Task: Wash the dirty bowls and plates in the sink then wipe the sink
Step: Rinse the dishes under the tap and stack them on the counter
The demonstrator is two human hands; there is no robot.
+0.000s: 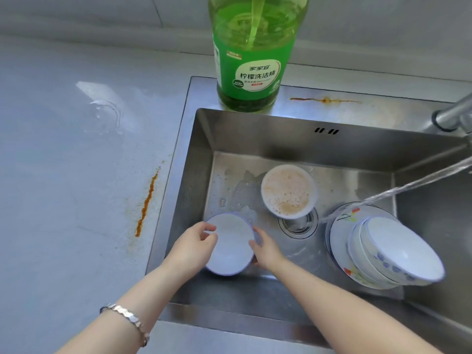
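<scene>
A white bowl with a blue rim [231, 245] is tilted toward me at the front left of the steel sink [201, 154]. My left hand [192, 245] lies inside it, fingers curled against the inner wall. My right hand [264, 247] grips its right rim from outside. Behind it, a second bowl [288, 191] full of brownish foamy water stands beside the drain [298, 223]. At the right, several nested blue-patterned bowls [398, 251] lean on a stack of flowered plates [339, 226]. Water from the tap [452, 113] streams onto the plates.
A large green bottle of dish soap [251, 54] stands on the sink's back ledge. Orange sauce streaks mark the grey counter [63, 162] left of the sink and the ledge behind it. A puddle of water lies on the counter.
</scene>
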